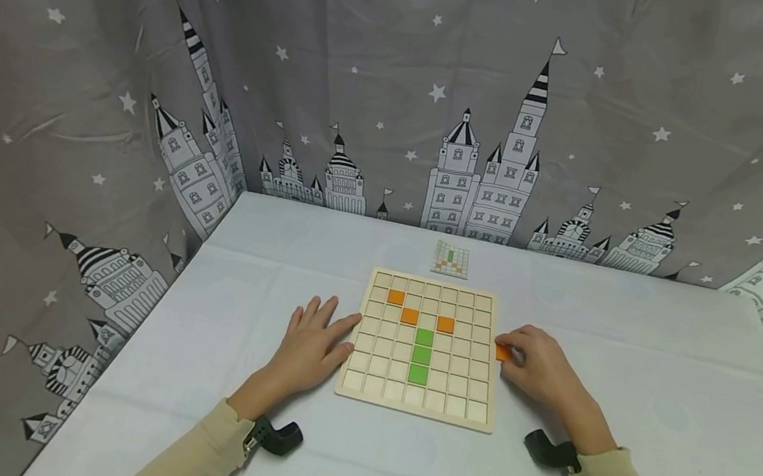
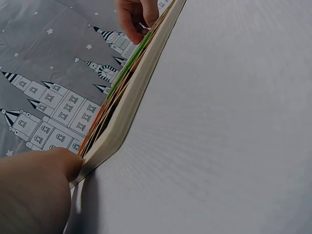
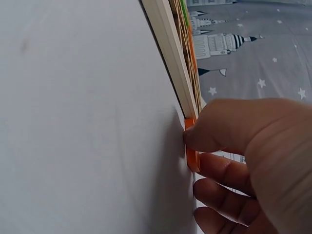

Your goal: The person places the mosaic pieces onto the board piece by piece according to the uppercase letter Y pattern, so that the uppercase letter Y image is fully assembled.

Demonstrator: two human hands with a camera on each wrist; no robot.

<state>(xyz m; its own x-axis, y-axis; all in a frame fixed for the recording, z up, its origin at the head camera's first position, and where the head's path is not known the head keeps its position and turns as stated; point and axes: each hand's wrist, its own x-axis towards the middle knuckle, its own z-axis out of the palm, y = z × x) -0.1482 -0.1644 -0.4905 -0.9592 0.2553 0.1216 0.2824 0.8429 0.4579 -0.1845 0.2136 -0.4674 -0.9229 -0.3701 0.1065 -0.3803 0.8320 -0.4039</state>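
A square wooden grid board [image 1: 402,410] lies on the table, holding three orange tiles and a column of three green tiles [image 1: 421,355] in its cells. Just off its right edge, my right hand [image 1: 541,368] pinches another orange tile [image 3: 191,158] between thumb and fingers. In the right wrist view, that tile stands close against the board's corner, part of it hidden by the thumb [image 3: 209,129]. My left hand [image 1: 311,345] is spread flat on the table, its thumb and index finger reaching the board's left edge.
Behind the board, a small folded card [image 1: 451,260] shows a grid with green and orange squares. A white cloth [image 1: 139,431] covers the table. Grey curtain [image 1: 378,44] with castles and stars hangs along the back and left. Each wrist wears a black camera [image 1: 279,438].
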